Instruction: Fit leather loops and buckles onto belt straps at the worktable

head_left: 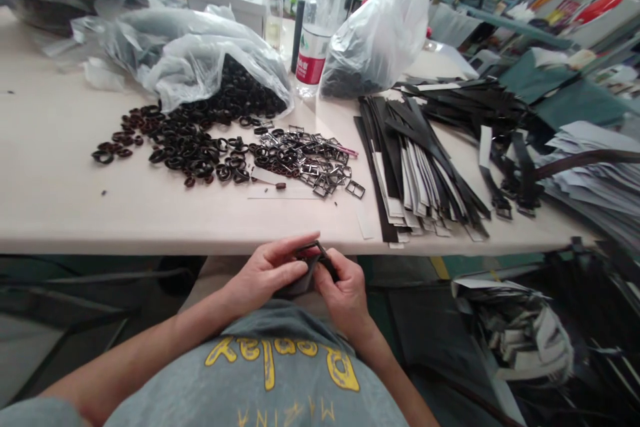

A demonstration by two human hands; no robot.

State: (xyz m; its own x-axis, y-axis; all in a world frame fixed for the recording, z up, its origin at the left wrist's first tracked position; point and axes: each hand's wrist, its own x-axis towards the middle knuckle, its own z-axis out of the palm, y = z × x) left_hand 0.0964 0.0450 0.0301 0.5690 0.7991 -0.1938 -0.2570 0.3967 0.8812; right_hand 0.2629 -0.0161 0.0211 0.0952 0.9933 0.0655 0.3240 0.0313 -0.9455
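Note:
Close to my body, just off the table's front edge, both hands meet around a dark belt strap point(301, 285). A metal buckle point(314, 245) shows at its top, between my fingers. My left hand point(273, 267) has its thumb pressed on the strap and its fingers stretched along the buckle's far side. The thumb and curled fingers of my right hand point(345, 283) pinch the dark strap by the buckle. Part of the strap is hidden by the hands. On the table ahead lie a heap of loose buckles point(320, 163) and a pile of dark belt loops point(195, 147).
Belt straps point(420, 167) lie in a bundle on the table's right, near finished-looking buckled belts point(520, 180). Behind stand a plastic bottle point(311, 57), a white bag point(383, 27) and a clear bag point(190, 47). A bin point(520, 333) of scraps is lower right.

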